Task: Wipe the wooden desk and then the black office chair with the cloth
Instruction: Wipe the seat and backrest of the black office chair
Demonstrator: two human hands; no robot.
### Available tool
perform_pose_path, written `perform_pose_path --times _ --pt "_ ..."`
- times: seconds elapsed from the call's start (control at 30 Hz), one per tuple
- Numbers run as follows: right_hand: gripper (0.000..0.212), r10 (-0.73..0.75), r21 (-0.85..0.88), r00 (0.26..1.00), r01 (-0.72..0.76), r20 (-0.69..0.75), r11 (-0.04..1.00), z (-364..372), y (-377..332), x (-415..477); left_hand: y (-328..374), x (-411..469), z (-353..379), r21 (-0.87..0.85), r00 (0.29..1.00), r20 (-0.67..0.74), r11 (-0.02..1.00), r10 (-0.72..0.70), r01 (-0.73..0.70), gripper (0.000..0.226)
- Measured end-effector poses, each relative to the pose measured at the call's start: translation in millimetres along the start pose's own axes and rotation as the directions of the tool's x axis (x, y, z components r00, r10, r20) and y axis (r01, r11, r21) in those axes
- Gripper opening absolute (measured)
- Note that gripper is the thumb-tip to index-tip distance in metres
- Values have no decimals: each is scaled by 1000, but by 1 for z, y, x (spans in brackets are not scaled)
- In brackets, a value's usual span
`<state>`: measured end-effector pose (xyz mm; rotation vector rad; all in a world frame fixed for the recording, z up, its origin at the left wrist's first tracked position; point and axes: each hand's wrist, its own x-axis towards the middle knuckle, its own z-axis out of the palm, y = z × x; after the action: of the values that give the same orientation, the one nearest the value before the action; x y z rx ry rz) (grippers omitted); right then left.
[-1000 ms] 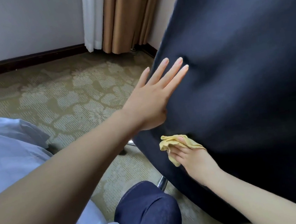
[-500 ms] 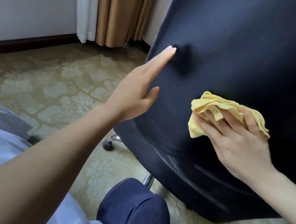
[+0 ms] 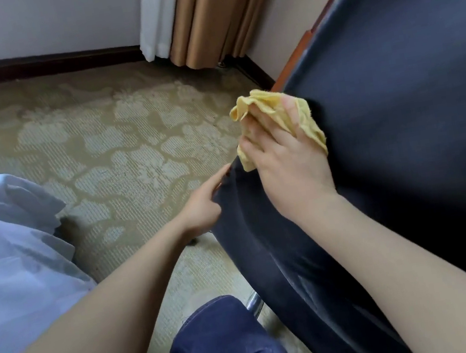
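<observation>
Location type: furnished bedroom, hotel-style. Indicators: beige floral-patterned fitted carpet (image 3: 130, 150), dark wooden skirting board (image 3: 34, 66), floor-length tan pleated curtain (image 3: 200, 13) beside a white sheer curtain (image 3: 151, 15), crumpled white bed linen (image 3: 7, 242) at left, black upholstered office chair (image 3: 399, 119) at right.

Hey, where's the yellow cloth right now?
In the head view, the yellow cloth sits right of centre, bunched under the right hand and pressed against the left edge of the black office chair.
</observation>
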<state>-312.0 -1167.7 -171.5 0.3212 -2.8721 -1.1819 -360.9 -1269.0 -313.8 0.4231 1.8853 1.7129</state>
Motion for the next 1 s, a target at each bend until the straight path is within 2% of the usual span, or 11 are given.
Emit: perform_pose_path --times 0.17,0.3,0.4,0.47,0.53,0.6,0.73,0.87,1.0 --pt "57 -34 69 999 31 36 997 40 -25 -1 -1 9 -14 13 996 89 1000 9 -10 98" --pt "56 -196 81 975 188 105 979 74 -50 -32 -3 10 -13 16 999 54 1000 2 -3 93" --pt "54 -218 223 966 183 141 957 92 -66 -69 -3 9 -12 66 999 37 998 8 -11 92" --pt "53 -239 238 956 195 171 952 95 -69 -98 -3 5 -9 89 999 42 996 9 -12 92" --pt "47 -213 304 958 148 191 941 98 -69 -126 -2 0 -7 78 999 44 997 -1 -3 92" --pt "37 -156 319 978 106 137 942 101 -64 -155 0 -7 -3 63 999 50 998 -6 3 93" --pt "54 -38 254 983 -9 181 967 95 -46 -188 -3 -25 5 -17 998 44 999 -34 35 92" --pt "51 82 277 997 -78 -4 958 68 -27 -190 -7 -45 17 -16 998 42 999 -39 40 92" --pt "50 150 203 968 -108 -200 973 38 -10 -153 -11 -55 17 13 996 81 999 -42 41 91"
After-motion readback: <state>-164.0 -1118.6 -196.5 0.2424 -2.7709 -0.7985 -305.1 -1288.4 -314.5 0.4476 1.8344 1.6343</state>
